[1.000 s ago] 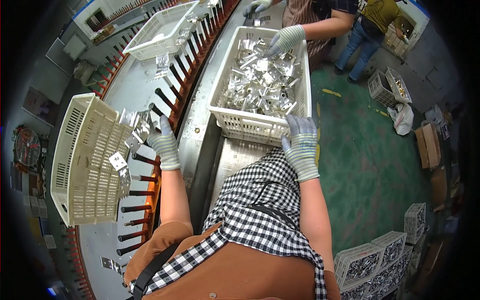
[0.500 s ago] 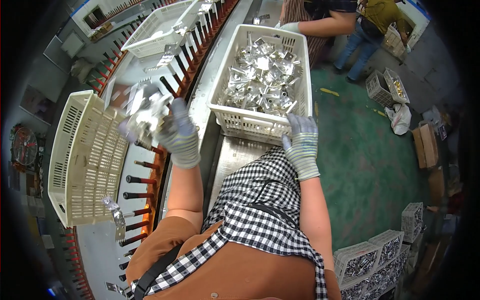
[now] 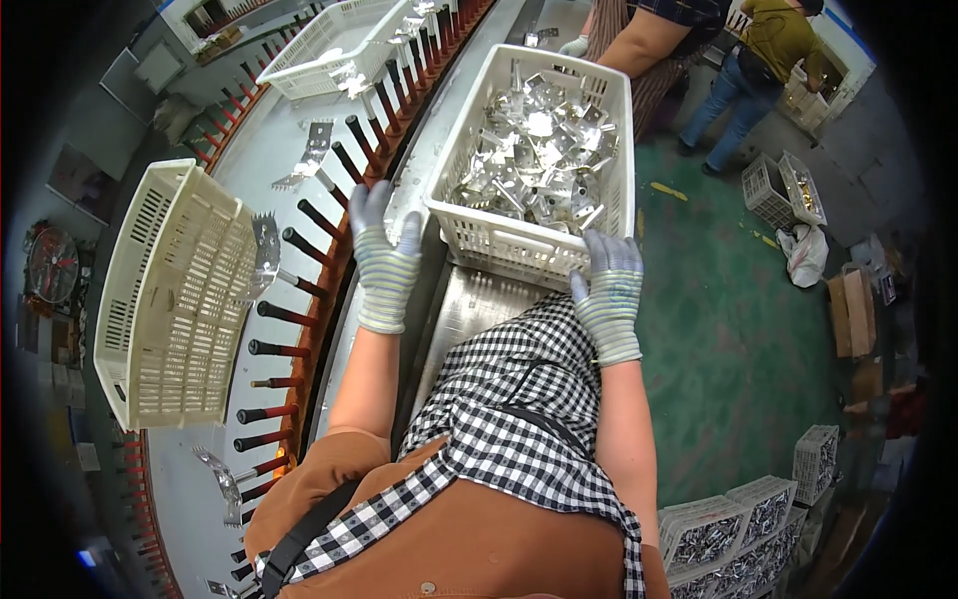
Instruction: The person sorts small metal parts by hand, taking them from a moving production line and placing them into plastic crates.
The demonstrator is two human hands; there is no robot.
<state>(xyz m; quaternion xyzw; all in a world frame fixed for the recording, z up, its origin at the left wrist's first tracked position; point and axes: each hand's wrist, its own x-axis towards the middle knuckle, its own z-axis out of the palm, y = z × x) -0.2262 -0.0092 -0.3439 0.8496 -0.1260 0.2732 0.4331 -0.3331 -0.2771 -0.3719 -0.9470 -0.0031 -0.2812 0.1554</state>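
My left hand (image 3: 384,265), in a grey striped glove, is open and empty, fingers spread beside a row of black-tipped red pegs (image 3: 319,216). My right hand (image 3: 611,299), gloved alike, grips the near right corner of a white plastic basket (image 3: 504,232). Shiny, loose metal brackets (image 3: 544,140) are heaped inside it. Left of my left hand, a toothed metal bracket (image 3: 264,255) with holes sits at the end of a peg. Another bracket (image 3: 311,152) is farther along the row, and a third (image 3: 222,481) is nearer to me.
A cream slotted crate (image 3: 185,299) stands tilted on the grey table beyond the pegs. A second white crate (image 3: 334,50) lies farther off. Two people work at the far side. On the green floor (image 3: 738,349) at right stand stacked baskets (image 3: 758,519) of metal parts.
My left hand was blurred among shiny metal pieces over the pegs; now it is empty, drawn back toward the basket with fingers spread. My right hand still holds the basket.
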